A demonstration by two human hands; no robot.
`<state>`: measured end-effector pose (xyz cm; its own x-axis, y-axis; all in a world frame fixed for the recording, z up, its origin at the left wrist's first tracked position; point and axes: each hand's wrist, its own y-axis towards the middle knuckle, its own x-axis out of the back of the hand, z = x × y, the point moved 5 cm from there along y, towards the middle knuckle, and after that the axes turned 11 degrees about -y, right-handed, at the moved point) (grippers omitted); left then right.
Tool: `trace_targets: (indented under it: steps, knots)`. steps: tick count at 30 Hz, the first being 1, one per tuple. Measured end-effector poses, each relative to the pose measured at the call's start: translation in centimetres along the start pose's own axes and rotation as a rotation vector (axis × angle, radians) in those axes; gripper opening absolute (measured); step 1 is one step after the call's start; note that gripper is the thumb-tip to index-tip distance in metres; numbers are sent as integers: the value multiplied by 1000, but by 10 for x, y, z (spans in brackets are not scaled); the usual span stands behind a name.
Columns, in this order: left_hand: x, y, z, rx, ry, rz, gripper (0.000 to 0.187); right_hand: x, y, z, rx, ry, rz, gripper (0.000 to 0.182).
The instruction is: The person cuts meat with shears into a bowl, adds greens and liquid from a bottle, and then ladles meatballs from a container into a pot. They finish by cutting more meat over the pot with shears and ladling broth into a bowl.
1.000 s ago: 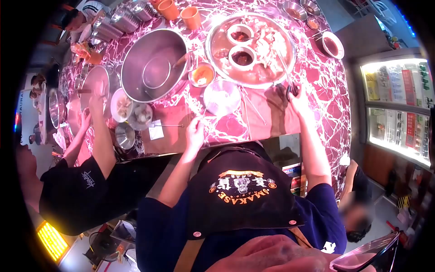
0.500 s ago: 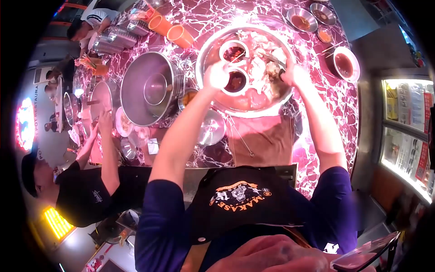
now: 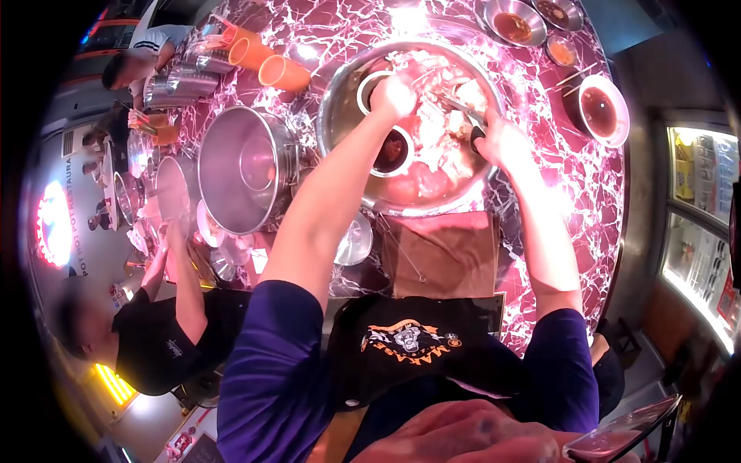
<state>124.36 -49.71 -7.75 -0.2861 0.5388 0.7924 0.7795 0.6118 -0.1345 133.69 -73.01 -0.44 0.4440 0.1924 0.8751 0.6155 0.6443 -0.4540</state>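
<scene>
Glossy red marble-look tabletop (image 3: 556,177), veined white. Polished metal basin (image 3: 340,100) and brushed steel pot (image 3: 239,166), both catching glare. Matt orange plastic cups (image 3: 284,73). Shiny metal sauce bowl (image 3: 515,21). Flat brown matt mat (image 3: 448,258), cloth or paper unclear.

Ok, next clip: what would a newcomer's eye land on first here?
First the big steel tray of pale meat at top centre of the red marble table, with both bare hands in it: the left hand by a small sauce bowl, the right hand gripping scissors. Left of it stands a large empty steel pot, with two orange cups above.
</scene>
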Motion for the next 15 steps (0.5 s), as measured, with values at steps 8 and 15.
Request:
trace_targets:
  steps: [8, 15]
  knots:
    - [6, -38, 19, -50, -724, 8, 24, 1, -18, -19, 11, 117, -95, 50]
    - [41, -64, -5, 58, -924, 37, 23, 23, -59, -29, -47, 160, -115, 47]
